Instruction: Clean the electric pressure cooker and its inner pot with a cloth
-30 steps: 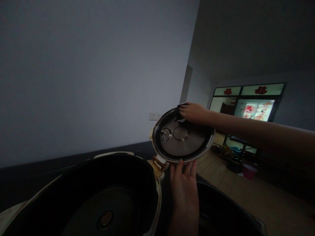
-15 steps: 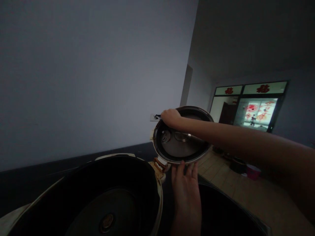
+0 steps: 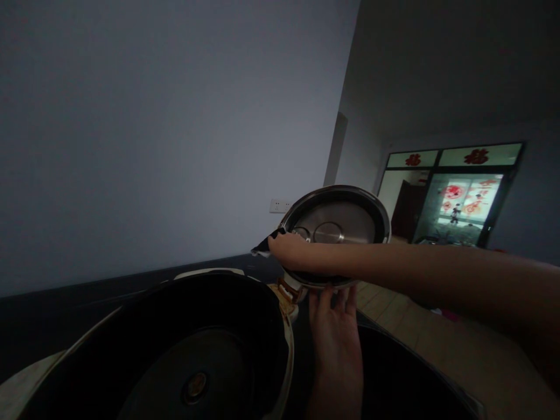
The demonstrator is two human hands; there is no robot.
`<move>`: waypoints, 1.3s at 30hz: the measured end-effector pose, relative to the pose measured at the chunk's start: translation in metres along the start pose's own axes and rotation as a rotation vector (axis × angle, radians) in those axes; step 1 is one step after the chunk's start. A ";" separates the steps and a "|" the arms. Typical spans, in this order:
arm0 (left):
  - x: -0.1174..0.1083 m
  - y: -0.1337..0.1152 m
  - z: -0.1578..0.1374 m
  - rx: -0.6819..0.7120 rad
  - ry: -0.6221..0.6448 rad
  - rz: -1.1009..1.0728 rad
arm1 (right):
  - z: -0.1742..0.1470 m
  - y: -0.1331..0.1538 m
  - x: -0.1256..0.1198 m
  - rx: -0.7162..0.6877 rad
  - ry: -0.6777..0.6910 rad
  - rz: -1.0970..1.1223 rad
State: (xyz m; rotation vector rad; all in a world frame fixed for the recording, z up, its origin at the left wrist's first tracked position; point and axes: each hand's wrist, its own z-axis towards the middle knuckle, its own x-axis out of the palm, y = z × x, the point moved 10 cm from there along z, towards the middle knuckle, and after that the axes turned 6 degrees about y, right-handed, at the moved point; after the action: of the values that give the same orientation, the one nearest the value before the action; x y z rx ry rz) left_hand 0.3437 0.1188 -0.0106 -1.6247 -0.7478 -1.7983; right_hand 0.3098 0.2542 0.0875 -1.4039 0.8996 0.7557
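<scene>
Grey wall [image 3: 175, 128]; one open cooker [image 3: 291, 341], one lid [image 3: 352, 216], one cloth [image 3: 263, 245], two hands [image 3: 335, 329]

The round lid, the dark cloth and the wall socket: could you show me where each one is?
Round lid [image 3: 329, 231]: head view, on its metal inner face.
Dark cloth [image 3: 265, 244]: head view, on the part sticking out from the right hand [image 3: 289, 249].
Wall socket [image 3: 280, 206]: head view, on its front plate.

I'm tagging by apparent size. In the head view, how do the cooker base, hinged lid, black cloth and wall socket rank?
1. Cooker base
2. Hinged lid
3. Black cloth and wall socket: too alike to rank, the cloth being partly hidden in the right hand.
</scene>
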 end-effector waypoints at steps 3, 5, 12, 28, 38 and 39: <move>-0.001 0.000 -0.001 0.000 -0.040 -0.015 | -0.015 0.000 0.000 0.021 0.045 0.009; 0.000 0.000 -0.002 -0.011 -0.067 -0.030 | -0.028 -0.002 0.002 0.004 0.071 0.022; 0.006 -0.002 -0.004 -0.007 -0.049 -0.043 | -0.078 -0.013 0.015 -0.081 0.148 0.047; 0.006 0.001 -0.009 -0.056 -0.103 0.002 | -0.136 -0.087 -0.027 0.153 0.206 -0.334; 0.007 0.001 -0.006 -0.049 -0.050 -0.020 | -0.135 -0.090 -0.011 0.167 0.206 -0.360; 0.008 0.001 -0.006 -0.047 -0.043 -0.021 | -0.135 -0.085 -0.008 0.159 0.212 -0.351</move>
State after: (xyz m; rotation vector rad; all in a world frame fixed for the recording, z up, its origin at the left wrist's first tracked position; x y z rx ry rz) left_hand 0.3395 0.1131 -0.0034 -1.6960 -0.7498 -1.8136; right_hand 0.3700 0.1166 0.1413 -1.4662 0.8250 0.2690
